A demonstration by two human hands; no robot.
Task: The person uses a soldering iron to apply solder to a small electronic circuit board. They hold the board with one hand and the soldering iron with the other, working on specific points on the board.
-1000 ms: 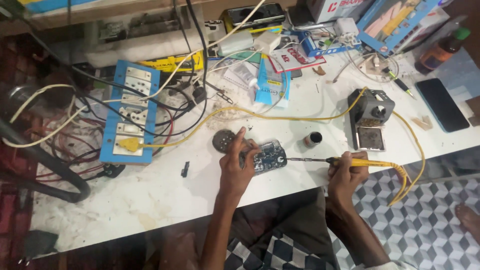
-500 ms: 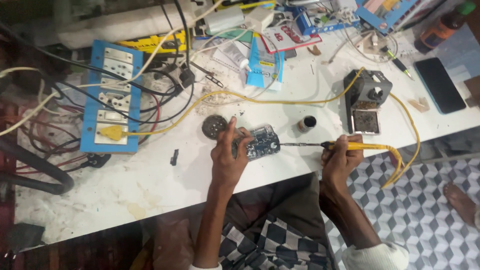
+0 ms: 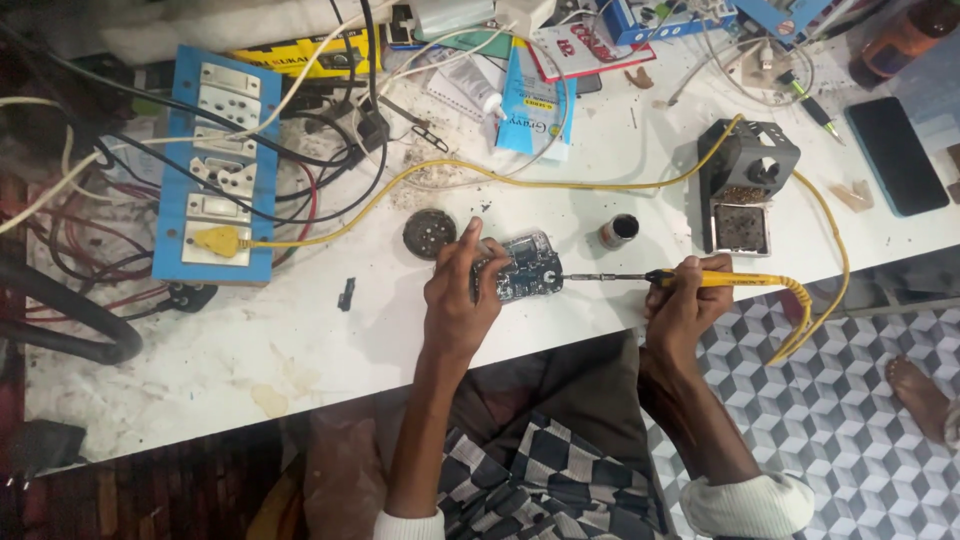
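The left hand [image 3: 455,300] still grips the small see-through circuit board [image 3: 522,268]; the right hand [image 3: 685,300] keeps the yellow soldering iron [image 3: 700,279] against its right edge, unchanged.

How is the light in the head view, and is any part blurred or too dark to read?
Head view: the white worktable is evenly lit and sharp around the small dark circuit board and yellow-handled soldering iron; the left edge and the area under the table are dark, detail lost.
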